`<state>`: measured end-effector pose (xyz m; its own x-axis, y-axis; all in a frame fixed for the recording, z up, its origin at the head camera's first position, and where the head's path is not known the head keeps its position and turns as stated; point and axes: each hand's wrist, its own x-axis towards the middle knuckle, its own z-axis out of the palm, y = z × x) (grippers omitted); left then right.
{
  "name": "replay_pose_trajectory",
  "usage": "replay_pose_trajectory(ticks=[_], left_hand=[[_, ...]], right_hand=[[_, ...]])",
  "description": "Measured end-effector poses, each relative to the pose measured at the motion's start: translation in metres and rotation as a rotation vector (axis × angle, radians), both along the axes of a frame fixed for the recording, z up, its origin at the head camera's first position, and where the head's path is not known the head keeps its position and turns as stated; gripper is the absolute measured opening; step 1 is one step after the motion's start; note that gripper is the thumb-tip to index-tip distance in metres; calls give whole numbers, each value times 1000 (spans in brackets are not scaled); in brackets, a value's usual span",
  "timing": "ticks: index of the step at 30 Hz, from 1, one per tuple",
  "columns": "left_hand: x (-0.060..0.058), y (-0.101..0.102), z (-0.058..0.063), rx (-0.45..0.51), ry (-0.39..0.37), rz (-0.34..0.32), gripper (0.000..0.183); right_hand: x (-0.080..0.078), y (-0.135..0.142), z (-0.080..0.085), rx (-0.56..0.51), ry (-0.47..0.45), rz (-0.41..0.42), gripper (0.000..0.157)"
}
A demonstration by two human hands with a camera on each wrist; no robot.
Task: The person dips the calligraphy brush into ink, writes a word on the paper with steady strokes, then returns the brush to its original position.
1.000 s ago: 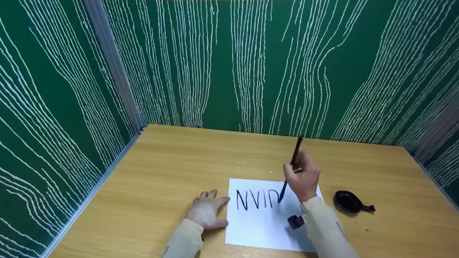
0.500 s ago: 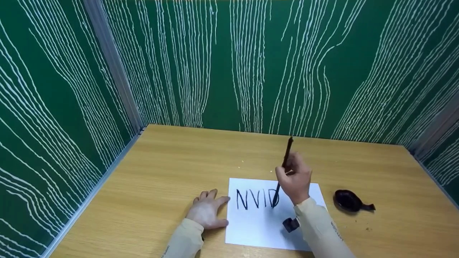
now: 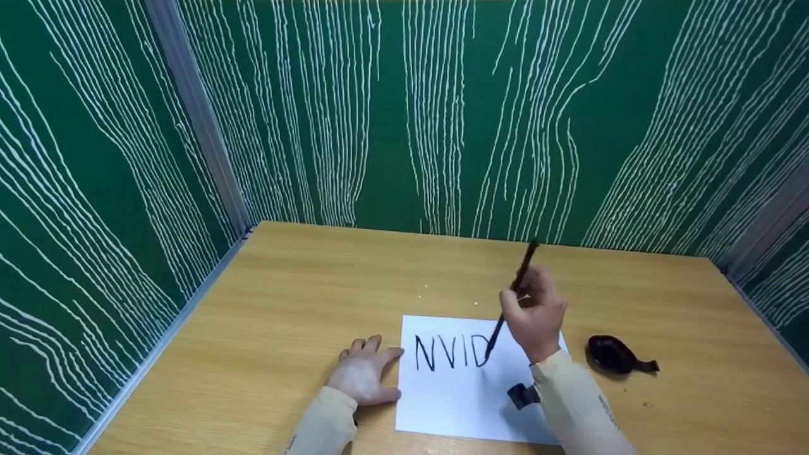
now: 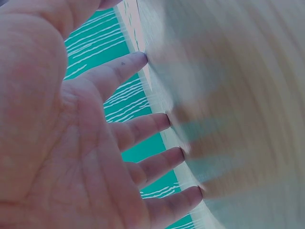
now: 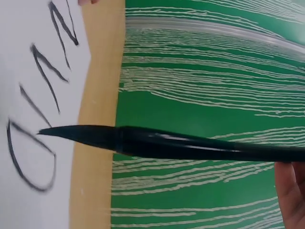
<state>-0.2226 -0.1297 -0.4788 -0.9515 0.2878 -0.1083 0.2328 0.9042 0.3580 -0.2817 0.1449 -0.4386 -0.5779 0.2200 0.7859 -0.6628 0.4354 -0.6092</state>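
Observation:
My right hand [image 3: 537,309] holds a dark writing brush [image 3: 500,325] partway up its handle, the handle's top leaning right and away. In the right wrist view the brush [image 5: 162,142] has a pointed black tip over the paper; I cannot tell whether it touches. The white sheet of paper [image 3: 455,404] carries the black letters "NVID" [image 5: 43,67] along its upper part. My left hand [image 3: 360,373] rests on the table with fingers spread, thumb and index finger at the paper's left edge. In the left wrist view, the left hand's straight fingers [image 4: 143,126] meet the tabletop.
A small black oval dish with a short handle [image 3: 612,355] stands right of the paper. Several specks lie on the wooden table [image 3: 303,278]. Green panels with wavy white lines [image 3: 392,126] rise behind and at both sides. A dark wrist-worn device [image 3: 523,396] hangs over the paper.
The curve of the "D" has been drawn down to its bottom. The brush first went down and left, then back right with the right hand. The left hand stayed in place.

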Motion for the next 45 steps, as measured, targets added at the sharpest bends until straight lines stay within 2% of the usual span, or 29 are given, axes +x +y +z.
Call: replay_pose_trajectory(ticks=[11, 16, 23, 45], left_hand=[[3, -6, -5, 45, -39, 26, 78], [4, -7, -3, 49, -34, 20, 79], [4, -7, -5, 57, 19, -9, 77], [1, -3, -1, 45, 18, -17, 77]], right_hand=[[4, 38, -18, 30, 23, -84, 30], [2, 41, -21, 33, 33, -83, 30], [1, 41, -25, 56, 29, -62, 30], [0, 46, -27, 105, -56, -106, 31]])
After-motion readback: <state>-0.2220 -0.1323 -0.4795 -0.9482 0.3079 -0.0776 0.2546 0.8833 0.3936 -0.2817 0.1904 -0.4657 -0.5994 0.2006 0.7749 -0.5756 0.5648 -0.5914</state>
